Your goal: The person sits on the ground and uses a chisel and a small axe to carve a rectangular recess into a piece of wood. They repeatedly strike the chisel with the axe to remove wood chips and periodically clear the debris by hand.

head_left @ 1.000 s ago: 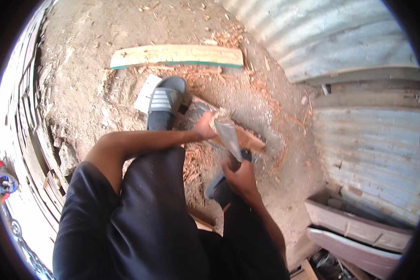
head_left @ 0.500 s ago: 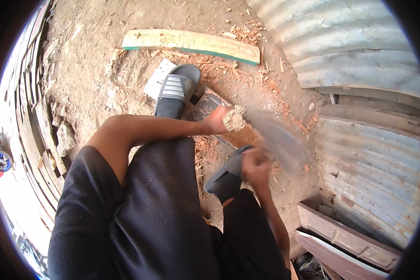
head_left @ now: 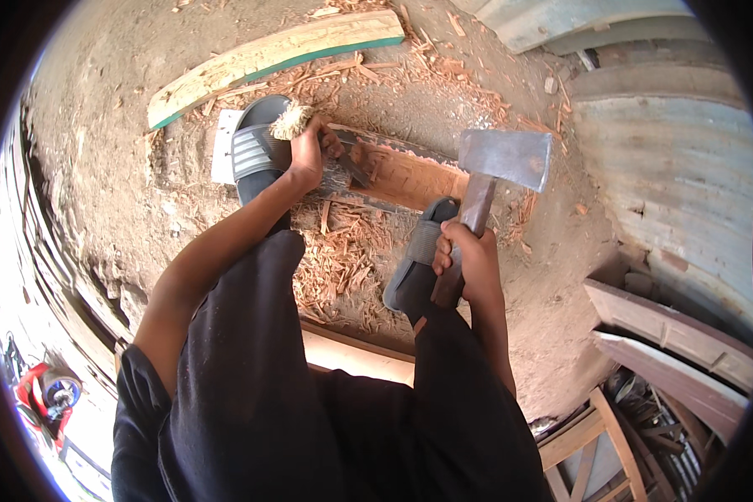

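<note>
My left hand (head_left: 308,151) grips a chisel (head_left: 350,167) with a frayed, pale top (head_left: 291,120), its blade angled down into a hollowed, reddish wooden block (head_left: 412,173) with dark, weathered edges. The block lies on the ground between my sandalled feet. My right hand (head_left: 468,259) is wrapped round the handle of an axe (head_left: 504,159), whose broad grey head is raised over the block's right end. My left sandal (head_left: 258,153) is beside the block's left end; my right sandal (head_left: 406,272) is below it.
A pale plank (head_left: 276,46) with a green edge lies beyond the block, among scattered wood shavings (head_left: 335,259). Corrugated metal sheets (head_left: 661,184) stand on the right, above stacked boards (head_left: 669,368) and a wooden frame (head_left: 602,435). Wooden slats (head_left: 42,243) line the left, with a red wheeled vehicle (head_left: 46,393) outside.
My left hand has moved up and leftward with the chisel, uncovering the block's hollow. The axe head, blurred half a second ago, now shows sharply, upright above my right hand.
</note>
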`<state>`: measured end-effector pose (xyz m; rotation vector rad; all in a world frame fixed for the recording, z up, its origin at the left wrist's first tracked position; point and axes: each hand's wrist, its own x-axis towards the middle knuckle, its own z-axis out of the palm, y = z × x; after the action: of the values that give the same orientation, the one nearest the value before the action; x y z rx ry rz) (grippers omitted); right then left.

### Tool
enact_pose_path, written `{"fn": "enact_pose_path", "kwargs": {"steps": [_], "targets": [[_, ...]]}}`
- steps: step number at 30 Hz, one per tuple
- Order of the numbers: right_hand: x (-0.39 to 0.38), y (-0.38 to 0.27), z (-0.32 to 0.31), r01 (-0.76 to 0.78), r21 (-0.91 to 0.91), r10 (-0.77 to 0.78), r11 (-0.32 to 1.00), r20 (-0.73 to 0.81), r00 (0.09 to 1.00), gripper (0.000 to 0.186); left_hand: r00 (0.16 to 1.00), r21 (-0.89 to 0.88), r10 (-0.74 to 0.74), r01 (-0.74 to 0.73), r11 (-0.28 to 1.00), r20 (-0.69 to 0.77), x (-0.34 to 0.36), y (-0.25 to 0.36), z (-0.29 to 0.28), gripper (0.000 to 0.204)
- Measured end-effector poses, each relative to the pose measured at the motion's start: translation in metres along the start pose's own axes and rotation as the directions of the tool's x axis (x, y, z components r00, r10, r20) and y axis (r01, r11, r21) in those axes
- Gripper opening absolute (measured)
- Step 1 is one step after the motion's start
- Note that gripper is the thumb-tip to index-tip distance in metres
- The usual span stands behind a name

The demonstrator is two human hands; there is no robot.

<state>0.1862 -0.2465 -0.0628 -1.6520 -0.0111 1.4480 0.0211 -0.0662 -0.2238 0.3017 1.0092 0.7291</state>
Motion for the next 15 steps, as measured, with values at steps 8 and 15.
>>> {"fn": "enact_pose_path", "kwargs": {"steps": [8, 15], "targets": [[-0.009, 0.004, -0.015, -0.001, 0.086, 0.003, 0.996, -0.018, 1.0, 0.014, 0.86, 0.592, 0.218, -0.481, 0.647, 0.461, -0.002, -0.003, -0.018, 0.025], [-0.01, 0.006, -0.013, -0.004, -0.025, 0.005, 1.0, 0.042, 0.999, 0.013, 0.945, 0.844, 0.094, -0.321, 0.429, 0.312, -0.009, -0.023, -0.029, 0.046]]}}
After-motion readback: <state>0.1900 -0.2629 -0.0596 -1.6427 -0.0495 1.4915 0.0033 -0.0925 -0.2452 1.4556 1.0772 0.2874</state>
